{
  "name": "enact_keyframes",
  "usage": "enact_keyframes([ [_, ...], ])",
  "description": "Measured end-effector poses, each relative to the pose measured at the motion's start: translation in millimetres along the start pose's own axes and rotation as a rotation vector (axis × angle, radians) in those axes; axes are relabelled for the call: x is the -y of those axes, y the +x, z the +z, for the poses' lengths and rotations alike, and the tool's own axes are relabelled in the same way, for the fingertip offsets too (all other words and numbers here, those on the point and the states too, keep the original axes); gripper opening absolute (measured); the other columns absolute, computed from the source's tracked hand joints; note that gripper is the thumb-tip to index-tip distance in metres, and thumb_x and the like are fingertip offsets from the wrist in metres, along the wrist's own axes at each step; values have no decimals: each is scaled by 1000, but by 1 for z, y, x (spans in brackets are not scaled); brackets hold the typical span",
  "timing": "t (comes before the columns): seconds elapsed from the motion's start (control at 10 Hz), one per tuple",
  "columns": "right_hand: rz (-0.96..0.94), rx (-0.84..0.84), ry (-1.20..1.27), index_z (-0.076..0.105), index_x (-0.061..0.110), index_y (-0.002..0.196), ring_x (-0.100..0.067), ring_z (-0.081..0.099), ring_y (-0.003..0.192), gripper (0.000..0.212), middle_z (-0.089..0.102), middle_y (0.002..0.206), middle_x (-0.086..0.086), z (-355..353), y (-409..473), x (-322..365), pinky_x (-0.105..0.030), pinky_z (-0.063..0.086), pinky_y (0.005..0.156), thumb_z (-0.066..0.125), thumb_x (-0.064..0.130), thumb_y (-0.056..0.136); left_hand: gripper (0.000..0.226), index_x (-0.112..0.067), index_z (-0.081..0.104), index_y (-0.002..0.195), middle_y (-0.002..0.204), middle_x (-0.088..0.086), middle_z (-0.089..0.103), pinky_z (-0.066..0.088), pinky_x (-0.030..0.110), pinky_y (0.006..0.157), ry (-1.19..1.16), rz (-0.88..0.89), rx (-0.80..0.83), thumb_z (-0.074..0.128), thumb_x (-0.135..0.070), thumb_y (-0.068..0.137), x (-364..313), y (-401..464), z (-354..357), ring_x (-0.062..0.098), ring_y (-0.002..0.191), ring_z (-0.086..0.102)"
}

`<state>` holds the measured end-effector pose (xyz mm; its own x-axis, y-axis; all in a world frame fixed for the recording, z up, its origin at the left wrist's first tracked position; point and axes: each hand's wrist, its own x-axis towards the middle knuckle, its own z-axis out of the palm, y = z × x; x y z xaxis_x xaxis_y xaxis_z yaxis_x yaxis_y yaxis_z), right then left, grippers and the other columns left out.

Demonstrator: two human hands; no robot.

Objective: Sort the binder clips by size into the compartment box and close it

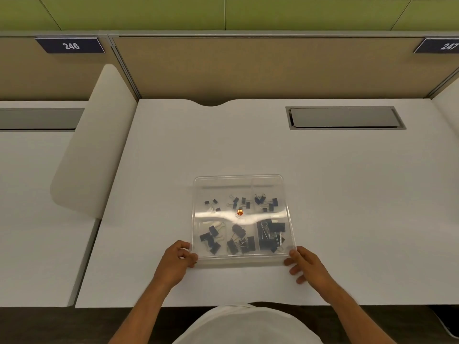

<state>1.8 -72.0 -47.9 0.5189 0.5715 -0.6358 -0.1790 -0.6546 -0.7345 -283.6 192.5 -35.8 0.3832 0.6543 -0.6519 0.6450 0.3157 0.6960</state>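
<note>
While both hands hold its near corners, the clear box sits low at the middle of the desk.

Compartment box (pixel 242 220): clear plastic, closed by a clear lid (pixel 238 181) that blurs what lies under it; an orange sticker (pixel 240 212) sits at its centre.
Binder clips (pixel 242 240): black, in six compartments, three by two; smallest at 10 o'clock in the box, largest at 4 o'clock, wire handles showing on several.
Left hand (pixel 177 260): at the box's 7 o'clock corner, thumb on top of the lid, fingers curled around the edge, gripping it.
Right hand (pixel 308 265): at the 5 o'clock corner, thumb against the lid's edge, fingers spread loosely beside and below it; whether they grip I cannot tell.
Desk (pixel 347 194): white; the box's near side lies close to the front edge at 6 o'clock, with bare surface toward 12, 3 and 9 o'clock.
Cable hatch (pixel 345 117): grey, recessed, at 1 o'clock, well apart from the box.
Side divider (pixel 92 145): white rounded panel at 10 o'clock, bounding the desk's left side.
Back partition (pixel 273 68): tan, at 12 o'clock, beyond a notch in the desk's far edge.
Number plates: 246 (pixel 70 45) at 11 o'clock, 247 (pixel 444 46) at 1 o'clock.
</note>
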Motion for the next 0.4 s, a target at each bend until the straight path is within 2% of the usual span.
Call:
enact_keyframes([
  [0.2,9,60,-22,65,20,112,-29,70,86,23,74,98,-7,-14,10,14,-42,59,75,55,35,98,22,-19,61,106,84,4,71,55,35,76,78,52,-48,73,-21,87,-3,7,1,25,85,68],
  [0.3,0,-16,-76,63,19,115,-23,68,81,29,71,98,-8,-15,14,16,-38,57,73,66,35,91,36,-25,56,117,99,-1,66,53,29,77,158,78,-62,74,-28,86,-6,0,1,19,90,65],
  [0.4,-51,-157,-196,58,24,121,-21,66,88,43,67,102,-2,-11,17,22,-32,53,72,75,36,84,56,-32,46,130,118,-5,59,51,32,90,265,179,-148,76,-33,83,-11,-3,0,17,107,59],
])
